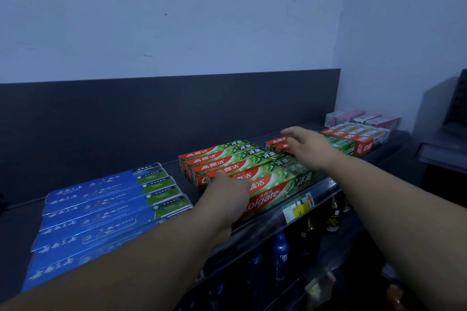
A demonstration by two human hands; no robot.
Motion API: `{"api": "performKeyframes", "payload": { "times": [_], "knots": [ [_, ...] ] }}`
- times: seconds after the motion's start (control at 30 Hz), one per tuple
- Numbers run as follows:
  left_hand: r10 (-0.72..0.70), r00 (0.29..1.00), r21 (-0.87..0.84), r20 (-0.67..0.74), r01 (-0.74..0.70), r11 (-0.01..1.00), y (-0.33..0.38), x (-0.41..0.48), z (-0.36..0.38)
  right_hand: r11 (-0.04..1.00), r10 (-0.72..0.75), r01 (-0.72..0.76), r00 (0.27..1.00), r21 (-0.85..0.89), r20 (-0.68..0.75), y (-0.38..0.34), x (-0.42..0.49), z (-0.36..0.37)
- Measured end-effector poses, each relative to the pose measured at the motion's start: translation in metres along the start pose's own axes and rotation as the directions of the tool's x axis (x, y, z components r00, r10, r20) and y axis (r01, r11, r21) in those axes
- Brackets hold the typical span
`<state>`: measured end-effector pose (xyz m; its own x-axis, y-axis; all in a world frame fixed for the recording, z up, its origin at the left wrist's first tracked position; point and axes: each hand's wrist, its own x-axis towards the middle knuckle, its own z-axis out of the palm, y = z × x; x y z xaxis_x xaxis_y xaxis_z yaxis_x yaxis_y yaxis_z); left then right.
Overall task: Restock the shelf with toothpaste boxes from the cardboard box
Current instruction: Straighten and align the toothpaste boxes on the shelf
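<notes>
Several red-and-green Colgate toothpaste boxes [262, 171] lie side by side on the dark top shelf [174, 166]. My left hand [227, 197] rests on the left ends of the front boxes, fingers curled down onto them. My right hand [307, 145] hovers with fingers spread over the right ends of the back boxes and over small red boxes [275, 142] behind. To the left lies a row of blue toothpaste boxes [101, 209]. The cardboard box is out of view.
More red, green and white boxes [353, 137] and pink boxes [364, 117] fill the shelf's right end. A price tag [298, 207] hangs on the shelf's front rail. Bottles [279, 255] stand on the shelf below. A dark back panel [151, 113] rises behind the shelf.
</notes>
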<state>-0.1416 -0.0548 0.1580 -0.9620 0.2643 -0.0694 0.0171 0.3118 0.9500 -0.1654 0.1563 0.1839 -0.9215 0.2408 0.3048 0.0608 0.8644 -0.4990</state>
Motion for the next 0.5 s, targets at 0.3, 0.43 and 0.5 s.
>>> {"api": "performKeyframes", "payload": {
  "times": [0.3, 0.43, 0.5],
  "knots": [
    [0.089, 0.996, 0.476, 0.023, -0.089, 0.875, 0.005, 0.013, 0.005, 0.977, -0.003, 0.034, 0.989, -0.211, 0.148, 0.033, 0.007, 0.010],
    [0.161, 0.979, 0.764, 0.125, -0.199, 0.614, 0.018, 0.029, 0.003, 0.952, -0.029, 0.097, 0.972, -0.289, 0.234, 0.042, 0.024, 0.006],
    [0.126, 0.981, 0.823, 0.149, -0.194, 0.534, 0.024, 0.040, 0.004, 0.903, -0.074, 0.183, 0.957, -0.388, 0.280, 0.044, 0.036, 0.004]
  ]
}}
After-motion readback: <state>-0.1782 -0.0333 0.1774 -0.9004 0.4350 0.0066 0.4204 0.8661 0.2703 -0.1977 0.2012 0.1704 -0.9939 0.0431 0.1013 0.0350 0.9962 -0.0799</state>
